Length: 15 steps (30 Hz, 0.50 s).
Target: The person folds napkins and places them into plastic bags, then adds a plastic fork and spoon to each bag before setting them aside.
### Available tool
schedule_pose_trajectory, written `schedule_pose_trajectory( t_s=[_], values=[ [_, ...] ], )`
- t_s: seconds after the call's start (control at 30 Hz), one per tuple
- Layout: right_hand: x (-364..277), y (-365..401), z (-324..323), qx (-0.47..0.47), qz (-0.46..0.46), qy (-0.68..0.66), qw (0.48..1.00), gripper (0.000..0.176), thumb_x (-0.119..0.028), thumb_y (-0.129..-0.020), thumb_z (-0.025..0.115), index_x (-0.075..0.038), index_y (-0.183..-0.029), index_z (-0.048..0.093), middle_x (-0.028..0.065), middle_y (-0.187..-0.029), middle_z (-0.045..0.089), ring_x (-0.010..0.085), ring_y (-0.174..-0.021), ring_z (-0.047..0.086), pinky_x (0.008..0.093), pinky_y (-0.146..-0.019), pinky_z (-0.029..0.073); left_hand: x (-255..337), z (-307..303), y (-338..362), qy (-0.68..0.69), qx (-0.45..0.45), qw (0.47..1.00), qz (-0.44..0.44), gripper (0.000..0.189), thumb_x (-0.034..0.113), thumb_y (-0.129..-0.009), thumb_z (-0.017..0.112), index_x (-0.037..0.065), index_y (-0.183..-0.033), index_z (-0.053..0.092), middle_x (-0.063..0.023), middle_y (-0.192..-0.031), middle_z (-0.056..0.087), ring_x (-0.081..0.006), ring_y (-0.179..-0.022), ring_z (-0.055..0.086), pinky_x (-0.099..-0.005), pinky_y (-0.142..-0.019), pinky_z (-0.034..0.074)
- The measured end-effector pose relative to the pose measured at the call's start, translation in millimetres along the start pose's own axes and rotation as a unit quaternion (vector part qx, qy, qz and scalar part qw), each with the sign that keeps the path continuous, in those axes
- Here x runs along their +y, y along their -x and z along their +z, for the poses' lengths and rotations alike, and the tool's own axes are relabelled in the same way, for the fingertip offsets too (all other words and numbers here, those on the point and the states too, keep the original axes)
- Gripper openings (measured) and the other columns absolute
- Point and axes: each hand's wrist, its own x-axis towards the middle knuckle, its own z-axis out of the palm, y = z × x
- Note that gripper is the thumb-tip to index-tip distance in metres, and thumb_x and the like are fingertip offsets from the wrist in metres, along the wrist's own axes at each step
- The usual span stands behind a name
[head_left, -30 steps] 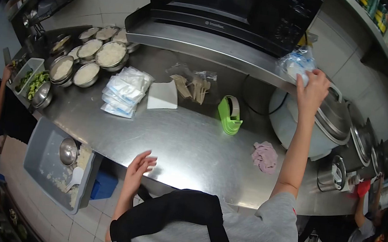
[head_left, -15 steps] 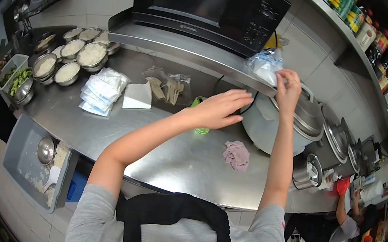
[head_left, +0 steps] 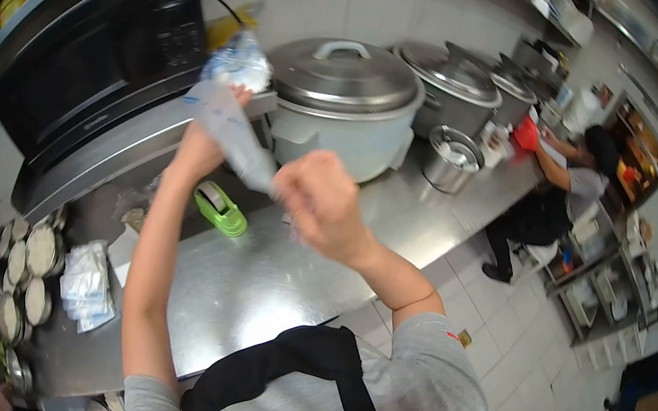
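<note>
Holding plastic bag [head_left: 228, 121], L hand [head_left: 202, 147] pinching top, R hand [head_left: 321, 204] clenching lower end

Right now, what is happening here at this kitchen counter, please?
A person stands at a steel counter and holds a clear plastic bag stretched between both hands: the left hand up by the bundle of bags beside the microwave, the right hand closed on its lower end. Another person is at the far end.

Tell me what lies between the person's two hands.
In the head view, a clear plastic bag stretches from the left hand down to the blurred, closed right hand, above the steel counter.
</note>
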Motion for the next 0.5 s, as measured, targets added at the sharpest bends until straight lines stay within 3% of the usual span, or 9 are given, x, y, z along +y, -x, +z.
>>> schedule_pose_trajectory(
  t_s=[0.07, 0.1, 0.17, 0.23, 0.27, 0.3, 0.37, 0.47, 0.5],
  values=[
    [-6.9, 27.7, 0.6, -0.161, 0.093, -0.072, 0.980, 0.007, -0.005, -0.077, 0.056, -0.003, -0.077, 0.049, 0.0118, -0.067, 0.055, 0.0318, -0.065, 0.055, 0.0423, -0.061, 0.041, 2.7, -22.3, 20.9, 0.220, 0.014, 0.965, -0.140, 0.042, 0.015, -0.084, 0.052, 0.002, -0.124, 0.049, -0.0150, -0.122, 0.053, -0.0256, -0.117, 0.046, -0.0366, -0.098, 0.035],
    [-5.8, 45.7, 7.9, -0.251, 0.165, -0.119, 0.946, 0.007, -0.007, -0.078, 0.055, -0.003, -0.078, 0.050, 0.0126, -0.066, 0.056, 0.0327, -0.064, 0.057, 0.0441, -0.059, 0.042, 6.7, -34.5, 36.7, 0.325, 0.042, 0.916, -0.233, 0.043, 0.018, -0.086, 0.052, 0.002, -0.125, 0.047, -0.0134, -0.123, 0.052, -0.0237, -0.116, 0.047, -0.0349, -0.097, 0.037],
    [-0.6, 77.8, 25.2, -0.361, 0.190, -0.160, 0.899, 0.009, -0.011, -0.079, 0.054, -0.003, -0.078, 0.051, 0.0150, -0.068, 0.058, 0.0351, -0.064, 0.058, 0.0475, -0.057, 0.042, 34.3, -64.6, 60.4, 0.530, 0.185, 0.772, -0.300, 0.053, 0.030, -0.086, 0.055, 0.003, -0.129, 0.042, -0.0128, -0.125, 0.050, -0.0236, -0.116, 0.047, -0.0340, -0.095, 0.038],
    [-5.3, 91.4, 39.2, -0.418, 0.169, -0.176, 0.875, 0.010, -0.013, -0.079, 0.055, -0.003, -0.078, 0.053, 0.0147, -0.069, 0.059, 0.0348, -0.065, 0.058, 0.0467, -0.058, 0.043, 57.4, -61.1, 103.3, 0.604, 0.132, 0.757, -0.212, 0.065, 0.041, -0.082, 0.059, 0.002, -0.130, 0.041, -0.0136, -0.125, 0.050, -0.0245, -0.117, 0.046, -0.0360, -0.098, 0.036],
    [-7.2, 94.3, 45.5, -0.476, 0.145, -0.189, 0.846, 0.011, -0.014, -0.078, 0.055, -0.003, -0.078, 0.054, 0.0145, -0.070, 0.059, 0.0345, -0.066, 0.058, 0.0459, -0.059, 0.044, 76.6, -52.8, 121.4, 0.562, 0.046, 0.796, -0.217, 0.066, 0.042, -0.082, 0.059, 0.002, -0.130, 0.040, -0.0142, -0.126, 0.049, -0.0244, -0.114, 0.048, -0.0364, -0.096, 0.037],
    [-7.3, 94.2, 51.3, -0.480, 0.145, -0.197, 0.842, 0.011, -0.014, -0.078, 0.055, -0.003, -0.078, 0.054, 0.0145, -0.070, 0.059, 0.0345, -0.066, 0.058, 0.0459, -0.059, 0.044, 98.7, -41.5, 136.4, 0.514, -0.038, 0.827, -0.224, 0.067, 0.043, -0.081, 0.059, 0.001, -0.130, 0.039, -0.0147, -0.127, 0.047, -0.0242, -0.112, 0.049, -0.0368, -0.095, 0.038],
    [-4.0, 88.1, 70.4, -0.421, 0.101, -0.246, 0.867, 0.012, -0.015, -0.077, 0.057, -0.004, -0.079, 0.056, 0.0143, -0.071, 0.060, 0.0340, -0.065, 0.058, 0.0446, -0.059, 0.045, 128.8, -27.1, 161.3, 0.504, -0.117, 0.804, -0.293, 0.065, 0.033, -0.078, 0.067, 0.002, -0.129, 0.041, -0.0100, -0.126, 0.048, -0.0203, -0.119, 0.043, -0.0353, -0.101, 0.032],
    [16.9, 69.9, 95.9, -0.390, 0.131, -0.249, 0.877, 0.012, -0.016, -0.078, 0.060, -0.004, -0.079, 0.059, 0.0116, -0.067, 0.060, 0.0284, -0.058, 0.058, 0.0365, -0.054, 0.045, 124.9, -11.8, 207.1, 0.453, -0.038, 0.796, -0.400, 0.045, 0.023, -0.081, 0.065, 0.000, -0.117, 0.052, -0.0068, -0.109, 0.057, -0.0147, -0.102, 0.053, -0.0287, -0.088, 0.041],
    [27.0, 63.3, 104.8, -0.367, 0.154, -0.280, 0.874, 0.011, -0.014, -0.077, 0.062, -0.003, -0.078, 0.059, 0.0088, -0.066, 0.060, 0.0222, -0.057, 0.058, 0.0332, -0.052, 0.044, 117.6, -17.9, 213.4, 0.468, -0.046, 0.745, -0.473, 0.032, 0.021, -0.083, 0.063, 0.000, -0.107, 0.057, -0.0040, -0.097, 0.060, -0.0111, -0.088, 0.054, -0.0249, -0.078, 0.043]
  ],
)
